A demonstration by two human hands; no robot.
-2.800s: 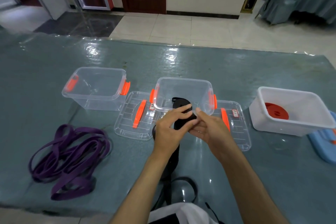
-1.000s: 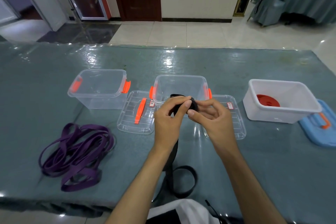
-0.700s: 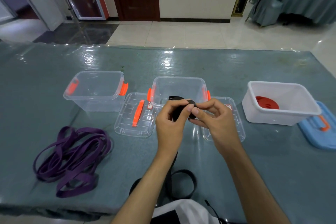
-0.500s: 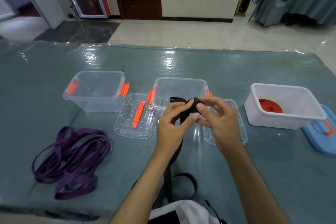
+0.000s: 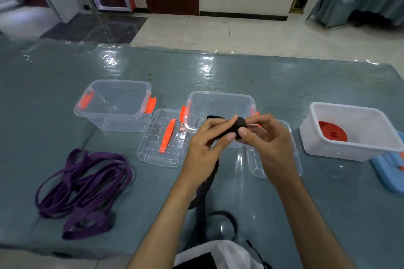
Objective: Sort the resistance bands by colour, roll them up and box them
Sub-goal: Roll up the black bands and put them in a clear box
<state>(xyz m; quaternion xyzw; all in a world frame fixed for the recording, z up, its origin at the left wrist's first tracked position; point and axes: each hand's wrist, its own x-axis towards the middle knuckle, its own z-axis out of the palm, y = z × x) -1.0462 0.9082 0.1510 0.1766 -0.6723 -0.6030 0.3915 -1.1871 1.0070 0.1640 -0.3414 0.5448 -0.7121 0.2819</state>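
Your black band (image 5: 235, 128) sits as a small tight roll pinched between the fingers of both hands, above the worktop (image 5: 273, 85). Your left hand (image 5: 204, 148) and right hand (image 5: 270, 144) press fingertips on it from either side. Its loose tail hangs below your left fingers toward you. Just beyond the fingers stands a clear box (image 5: 220, 99). Purple bands (image 5: 83, 188) lie well left; the white bin (image 5: 349, 150) holding a red roll (image 5: 332, 134) sits right.
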